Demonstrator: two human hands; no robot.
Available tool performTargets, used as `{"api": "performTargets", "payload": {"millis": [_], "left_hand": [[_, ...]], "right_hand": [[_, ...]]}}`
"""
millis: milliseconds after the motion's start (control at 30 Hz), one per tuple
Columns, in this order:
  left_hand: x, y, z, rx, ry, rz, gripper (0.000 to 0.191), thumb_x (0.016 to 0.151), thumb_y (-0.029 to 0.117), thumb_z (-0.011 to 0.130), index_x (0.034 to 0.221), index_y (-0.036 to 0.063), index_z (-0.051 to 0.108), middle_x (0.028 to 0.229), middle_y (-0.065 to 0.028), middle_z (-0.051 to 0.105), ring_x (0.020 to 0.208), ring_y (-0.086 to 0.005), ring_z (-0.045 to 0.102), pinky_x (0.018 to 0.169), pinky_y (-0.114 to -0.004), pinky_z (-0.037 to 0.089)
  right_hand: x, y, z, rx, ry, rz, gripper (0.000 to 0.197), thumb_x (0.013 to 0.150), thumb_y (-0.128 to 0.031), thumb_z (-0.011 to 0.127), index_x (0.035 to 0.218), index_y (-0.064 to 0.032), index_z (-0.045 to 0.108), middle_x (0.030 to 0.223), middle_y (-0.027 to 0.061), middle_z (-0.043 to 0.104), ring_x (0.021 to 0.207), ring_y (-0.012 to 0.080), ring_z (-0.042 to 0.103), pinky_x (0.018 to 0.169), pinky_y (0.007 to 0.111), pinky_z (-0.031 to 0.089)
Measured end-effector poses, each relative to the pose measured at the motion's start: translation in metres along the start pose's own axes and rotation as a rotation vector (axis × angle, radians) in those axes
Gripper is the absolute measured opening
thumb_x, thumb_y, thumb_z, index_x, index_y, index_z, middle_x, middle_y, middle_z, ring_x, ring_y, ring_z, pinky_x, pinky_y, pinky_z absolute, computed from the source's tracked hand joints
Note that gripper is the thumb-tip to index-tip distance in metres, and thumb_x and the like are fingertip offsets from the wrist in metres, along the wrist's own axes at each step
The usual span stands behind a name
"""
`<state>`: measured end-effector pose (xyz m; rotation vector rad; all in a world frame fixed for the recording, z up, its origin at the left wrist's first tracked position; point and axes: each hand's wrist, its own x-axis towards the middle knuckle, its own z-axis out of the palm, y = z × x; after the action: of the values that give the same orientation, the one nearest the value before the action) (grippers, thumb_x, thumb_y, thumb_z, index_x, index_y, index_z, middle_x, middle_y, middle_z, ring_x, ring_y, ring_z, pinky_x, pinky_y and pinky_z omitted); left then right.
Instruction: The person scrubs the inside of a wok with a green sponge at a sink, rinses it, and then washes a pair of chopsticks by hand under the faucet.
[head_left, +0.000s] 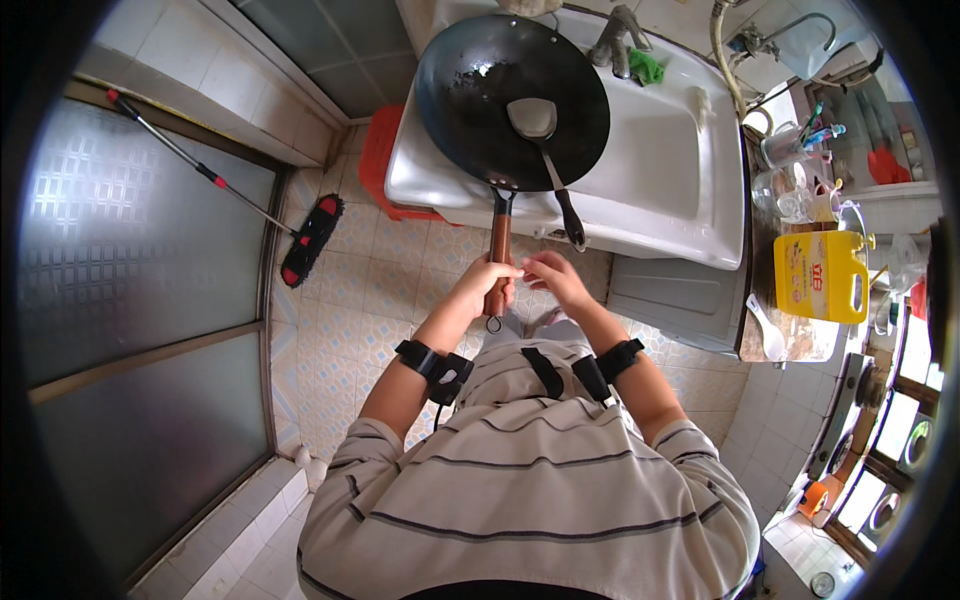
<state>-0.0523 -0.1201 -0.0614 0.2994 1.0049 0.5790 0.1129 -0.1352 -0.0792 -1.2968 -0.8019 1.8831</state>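
Observation:
My left hand (486, 285) is wrapped around the brown wooden handle (499, 247) of a dark wok (457, 112). The wok rests over the left part of a white ceramic sink (660, 157). Inside the wok lies a metal wok spatula (534, 118); its black-ended handle leans across the rim and sticks out past the sink's front edge. My right hand (555, 277) is beside the wok handle with its fingers loosely bent and apart, close to my left thumb. Nothing shows in it. The undersides of the wok and of my left fingers are hidden.
A faucet (619, 41) and a green cloth (645, 67) sit at the sink's back edge. On the right counter stand a yellow jug (819, 276), a white spoon (766, 330) and several cups. A red stool (381, 161) is left of the sink; a mop (312, 241) leans by the glass door.

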Motion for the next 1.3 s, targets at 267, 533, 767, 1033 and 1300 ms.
{"api": "performTargets", "payload": {"millis": [267,533,767,1033,1300], "left_hand": [[-0.006,-0.007,0.027,0.142,0.102,0.16,0.01,0.069,0.0,0.05,0.072,0.0019,0.042,0.052,-0.0034,0.042,0.039,-0.0117,0.043,0.035,-0.027,0.035],[-0.024,-0.004,0.029,0.139,-0.027,0.22,0.012,0.068,-0.001,0.05,0.078,0.0014,0.044,0.053,-0.0038,0.044,0.041,-0.0114,0.046,0.035,-0.027,0.039],[-0.086,-0.023,0.037,-0.004,-0.03,0.228,0.011,0.069,0.001,0.05,0.078,0.0019,0.044,0.055,-0.0028,0.045,0.041,-0.0086,0.044,0.039,-0.024,0.039],[-0.181,-0.074,0.041,0.03,-0.059,0.212,0.008,0.068,0.001,0.048,0.072,0.0035,0.042,0.052,-0.0009,0.041,0.04,-0.0088,0.042,0.038,-0.023,0.036],[-0.254,-0.132,0.043,0.087,-0.165,0.046,0.004,0.067,0.002,0.046,0.07,0.0038,0.044,0.048,-0.0001,0.041,0.038,-0.0094,0.042,0.038,-0.023,0.037]], "right_hand": [[0.011,-0.019,0.035,0.377,-0.324,0.347,0.024,0.08,-0.028,0.055,0.08,-0.005,0.052,0.058,0.003,0.052,0.045,0.0122,0.048,0.042,0.023,0.037],[0.004,-0.022,0.039,0.252,-0.307,0.171,0.022,0.075,-0.01,0.056,0.092,0.0041,0.054,0.076,0.011,0.058,0.061,0.0156,0.056,0.05,0.025,0.046],[-0.047,-0.029,0.073,0.227,-0.292,0.078,0.02,0.075,-0.009,0.055,0.088,0.0063,0.055,0.07,0.0082,0.057,0.052,0.0114,0.051,0.044,0.023,0.042],[-0.143,0.001,0.119,0.279,-0.203,-0.062,0.02,0.072,-0.008,0.058,0.085,0.0053,0.055,0.075,0.011,0.057,0.055,0.014,0.054,0.044,0.023,0.045],[-0.244,0.042,0.141,0.265,0.003,-0.173,0.016,0.067,-0.008,0.059,0.077,0.0021,0.051,0.066,0.0068,0.053,0.055,0.013,0.051,0.046,0.027,0.043]]}}
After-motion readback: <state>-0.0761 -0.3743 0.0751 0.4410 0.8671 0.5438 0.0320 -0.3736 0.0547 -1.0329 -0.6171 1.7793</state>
